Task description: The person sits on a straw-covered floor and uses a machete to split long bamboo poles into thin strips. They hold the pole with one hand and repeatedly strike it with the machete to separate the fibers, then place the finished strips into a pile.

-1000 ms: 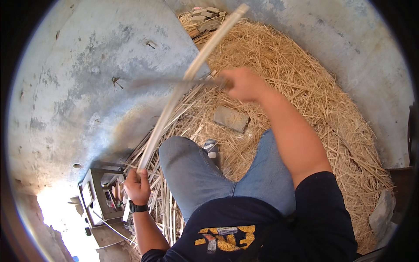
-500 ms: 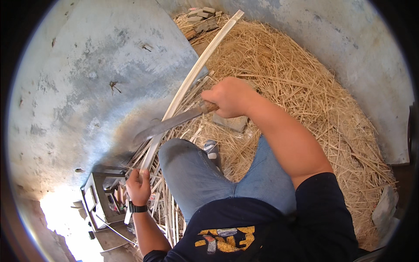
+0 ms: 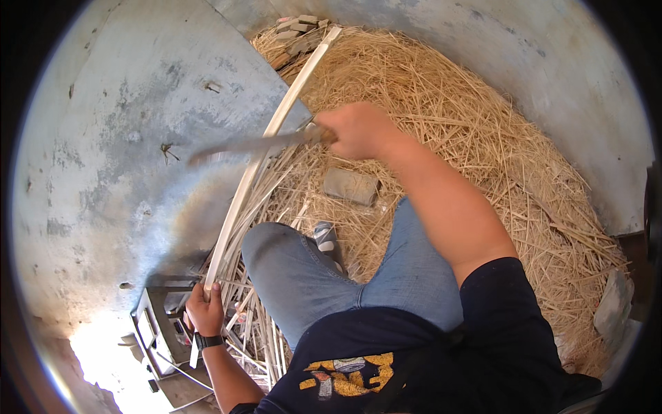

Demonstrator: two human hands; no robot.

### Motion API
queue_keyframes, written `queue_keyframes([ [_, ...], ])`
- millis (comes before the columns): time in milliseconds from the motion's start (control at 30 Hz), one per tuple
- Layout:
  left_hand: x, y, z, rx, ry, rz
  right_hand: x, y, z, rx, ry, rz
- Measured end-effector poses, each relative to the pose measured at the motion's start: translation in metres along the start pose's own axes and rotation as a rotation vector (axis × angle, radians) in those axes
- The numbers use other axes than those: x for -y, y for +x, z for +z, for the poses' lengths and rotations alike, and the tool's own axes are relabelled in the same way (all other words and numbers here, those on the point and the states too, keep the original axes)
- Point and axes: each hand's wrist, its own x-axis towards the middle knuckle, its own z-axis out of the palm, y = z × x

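A long pale split bamboo strip (image 3: 236,200) runs slantwise from near my left knee up to the far end of the straw heap. My left hand (image 3: 205,310), with a dark watch on its wrist, is closed round the strip's near end. In my right hand (image 3: 358,130) I grip the wooden handle of a long-bladed knife (image 3: 269,143). The blade, slightly blurred, points left and crosses the strip about midway along its length. Whether the edge touches the strip I cannot tell.
Straw-like shavings (image 3: 476,145) cover the floor, with loose thin strips (image 3: 258,331) by my left leg. A brick (image 3: 350,186) lies ahead of my knees. A stained wall (image 3: 138,124) stands close on the left, a small cabinet (image 3: 162,331) lower left, stacked bricks (image 3: 296,26) far off.
The knife has moved farther along the strip, away from me, and its blade lies more level. My left hand and the strip have shifted left and toward me.
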Motion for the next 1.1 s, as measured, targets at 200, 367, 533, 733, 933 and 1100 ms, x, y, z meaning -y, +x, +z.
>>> queue_keyframes([
  [200, -0.004, -0.008, -0.021, -0.100, 0.064, 0.144, -0.020, -0.005, -0.002, 0.061, 0.276, 0.080],
  [367, 0.005, -0.036, -0.038, -0.142, 0.185, 0.064, -0.052, -0.006, -0.027, 0.013, 0.360, 0.525],
  [533, 0.015, -0.045, -0.034, -0.159, 0.162, 0.042, -0.012, -0.005, -0.029, 0.211, 0.201, 0.221],
  [733, 0.008, -0.059, -0.054, -0.167, 0.171, 0.076, -0.068, -0.014, -0.010, -0.095, 0.435, 0.466],
  [933, 0.019, -0.060, -0.046, -0.141, 0.049, 0.033, -0.018, -0.006, -0.022, -0.041, 0.416, 0.259],
  [1100, 0.008, -0.037, -0.036, -0.098, -0.025, 0.026, 0.009, 0.000, -0.004, 0.074, 0.132, -0.038],
])
